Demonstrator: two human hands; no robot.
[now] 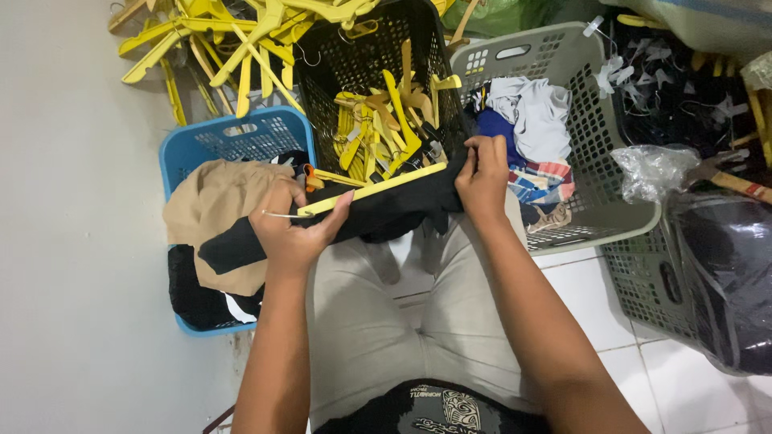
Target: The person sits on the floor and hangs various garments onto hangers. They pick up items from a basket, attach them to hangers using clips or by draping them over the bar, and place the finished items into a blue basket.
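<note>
A yellow clip hanger [378,189] lies across my knees with a black garment [386,210] hanging from it. My left hand [293,229] grips the hanger's left end near its metal hook, over the black cloth. Pinching the garment at the hanger's right end is my right hand [482,181]. Both hands sit just in front of a black basket [322,72] filled with several yellow hangers.
A blue basket [241,137] at left holds tan and black clothes. A grey basket [587,120] at right holds mixed clothes. More yellow hangers [209,40] are piled at the back by the white wall. A dark plastic-wrapped bundle [728,273] lies at right on white tile.
</note>
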